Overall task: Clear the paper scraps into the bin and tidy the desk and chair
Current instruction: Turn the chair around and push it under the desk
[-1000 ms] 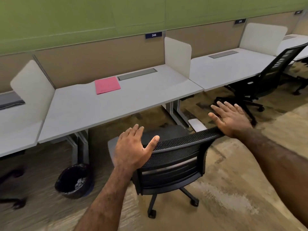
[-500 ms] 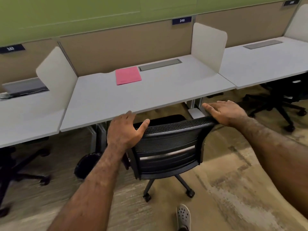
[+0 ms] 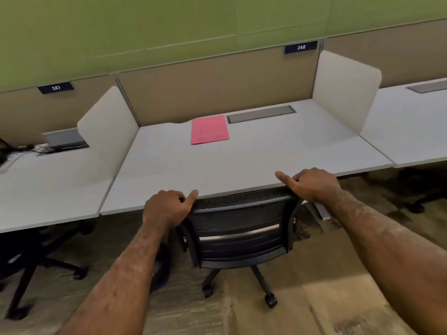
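Observation:
A black mesh-backed office chair [image 3: 242, 235] stands at the front edge of the white desk [image 3: 242, 163], its seat tucked under the desktop. My left hand [image 3: 167, 207] grips the left top corner of the chair back. My right hand [image 3: 312, 184] grips the right top corner, its index finger stretched out over the desk edge. A pink paper folder [image 3: 209, 129] lies flat at the back of the desk. Behind my left forearm a dark round shape that may be the bin [image 3: 160, 269] is mostly hidden under the desk.
White divider panels [image 3: 343, 90] stand on both sides of the desk. A grey cable tray [image 3: 261, 114] sits at the back. Another black chair base [image 3: 36, 267] is under the left desk, and one more under the right desk [image 3: 420, 189]. Carpet lies in front.
The chair has rolled forward under the desk with both hands on its back. My hands went from hovering open to closed on the top corners. The bin is now mostly hidden.

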{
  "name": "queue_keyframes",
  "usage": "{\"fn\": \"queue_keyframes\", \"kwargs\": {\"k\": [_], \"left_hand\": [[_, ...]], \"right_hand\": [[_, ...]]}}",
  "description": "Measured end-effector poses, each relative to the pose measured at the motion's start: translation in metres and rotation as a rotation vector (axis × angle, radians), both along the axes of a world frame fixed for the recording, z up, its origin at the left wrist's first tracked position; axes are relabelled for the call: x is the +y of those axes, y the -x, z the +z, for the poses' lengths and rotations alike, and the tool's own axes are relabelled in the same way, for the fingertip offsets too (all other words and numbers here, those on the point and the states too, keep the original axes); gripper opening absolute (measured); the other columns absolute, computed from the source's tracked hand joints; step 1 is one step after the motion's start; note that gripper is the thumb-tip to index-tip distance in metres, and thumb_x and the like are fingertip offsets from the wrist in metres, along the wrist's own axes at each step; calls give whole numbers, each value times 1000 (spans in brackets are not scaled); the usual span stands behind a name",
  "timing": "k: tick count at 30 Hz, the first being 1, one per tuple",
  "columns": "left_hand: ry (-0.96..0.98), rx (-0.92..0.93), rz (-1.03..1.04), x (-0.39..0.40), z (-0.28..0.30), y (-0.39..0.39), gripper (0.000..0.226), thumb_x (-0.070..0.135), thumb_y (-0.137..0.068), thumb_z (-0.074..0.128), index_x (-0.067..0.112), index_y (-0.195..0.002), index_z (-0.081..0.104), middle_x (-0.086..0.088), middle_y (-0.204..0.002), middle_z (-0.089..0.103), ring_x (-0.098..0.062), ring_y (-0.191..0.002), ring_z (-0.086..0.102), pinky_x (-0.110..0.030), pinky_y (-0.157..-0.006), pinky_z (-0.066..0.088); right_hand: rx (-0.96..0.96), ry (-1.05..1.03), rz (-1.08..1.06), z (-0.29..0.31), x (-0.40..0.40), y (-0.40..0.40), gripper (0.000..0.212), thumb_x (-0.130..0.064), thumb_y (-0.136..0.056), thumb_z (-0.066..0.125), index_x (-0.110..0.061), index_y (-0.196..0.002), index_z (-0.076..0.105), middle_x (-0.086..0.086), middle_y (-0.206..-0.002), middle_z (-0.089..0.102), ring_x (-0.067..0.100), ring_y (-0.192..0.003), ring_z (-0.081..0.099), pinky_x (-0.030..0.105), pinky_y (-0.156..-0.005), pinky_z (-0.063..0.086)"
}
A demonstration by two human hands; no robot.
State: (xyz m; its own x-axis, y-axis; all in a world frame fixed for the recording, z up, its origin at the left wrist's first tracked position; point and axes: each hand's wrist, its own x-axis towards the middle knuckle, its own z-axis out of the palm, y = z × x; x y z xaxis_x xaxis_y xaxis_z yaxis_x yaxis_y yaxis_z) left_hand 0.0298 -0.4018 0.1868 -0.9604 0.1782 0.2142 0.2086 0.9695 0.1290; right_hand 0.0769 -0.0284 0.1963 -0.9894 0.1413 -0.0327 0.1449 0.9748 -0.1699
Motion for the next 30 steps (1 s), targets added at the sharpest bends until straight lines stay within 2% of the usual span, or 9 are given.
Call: {"fn": "queue_keyframes", "kwargs": {"k": [3, 5, 7, 10, 13, 15, 20, 26, 30], "left_hand": [[-9, 2, 21, 0, -2, 25, 69, 81, -79, 20, 31, -57, 60, 14, -53, 55, -10, -55, 51, -29, -58, 40], [-26, 0, 25, 0, -3, 39, 69, 81, -79, 20, 31, -60, 63, 13, -56, 59, -12, -59, 55, -29, -61, 44], [-33, 9, 23, -1, -3, 51, 67, 79, -80, 21, 30, -60, 63, 13, -56, 58, -10, -57, 54, -28, -59, 42], [-44, 15, 18, -1, -1, 69, 67, 78, -79, 23, 29, -61, 65, 15, -53, 55, -4, -54, 49, -24, -53, 35], [-54, -8, 9, -4, 0, 89, 69, 77, -79, 24, 27, -70, 71, 12, -60, 61, -9, -59, 55, -26, -57, 42], [-52, -3, 3, -7, 0, 100, 68, 76, -79, 26, 26, -73, 72, 12, -62, 62, -10, -60, 55, -26, -57, 40], [-80, -7, 34, -12, -2, 119, 66, 76, -77, 27, 26, -66, 71, 12, -56, 58, -13, -61, 55, -27, -58, 42], [-97, -4, 12, -16, -1, 138, 63, 75, -77, 27, 29, -61, 68, 15, -51, 55, -4, -56, 50, -24, -52, 34], [-87, 9, 2, -20, -4, 145, 62, 76, -77, 27, 31, -56, 64, 15, -48, 53, -2, -53, 48, -22, -50, 31]], "right_hand": [[0, 15, 10, 0, 3, 29, 101, -96, -61, -4, -28, -72, 70, -7, -74, 65, 15, -73, 59, 39, -79, 51], [13, 15, 17, 1, 3, 46, 103, -96, -60, -4, -28, -75, 72, -8, -73, 64, 14, -71, 58, 36, -74, 48], [3, 6, 10, 1, 3, 59, 102, -96, -60, -4, -29, -75, 71, -7, -74, 62, 16, -72, 56, 36, -72, 46], [1, 7, -5, 2, 0, 77, 100, -96, -60, -5, -31, -75, 70, -5, -78, 63, 18, -76, 58, 39, -76, 48], [12, 2, -20, 1, -2, 93, 103, -96, -60, -5, -31, -81, 73, -3, -84, 67, 20, -80, 60, 40, -80, 50], [15, 6, -18, 2, -5, 101, 103, -96, -60, -5, -31, -81, 73, -3, -84, 67, 20, -81, 60, 41, -81, 50], [2, 19, -32, 2, -12, 118, 97, -96, -59, -5, -29, -65, 65, -4, -79, 66, 21, -79, 60, 42, -81, 50], [-6, 13, -65, 1, -17, 136, 101, -97, -57, -5, -32, -74, 71, -5, -82, 66, 21, -81, 60, 40, -77, 49], [0, -7, -70, 0, -18, 141, 102, -97, -58, -5, -31, -71, 71, -7, -76, 65, 18, -76, 59, 38, -74, 49]]}}
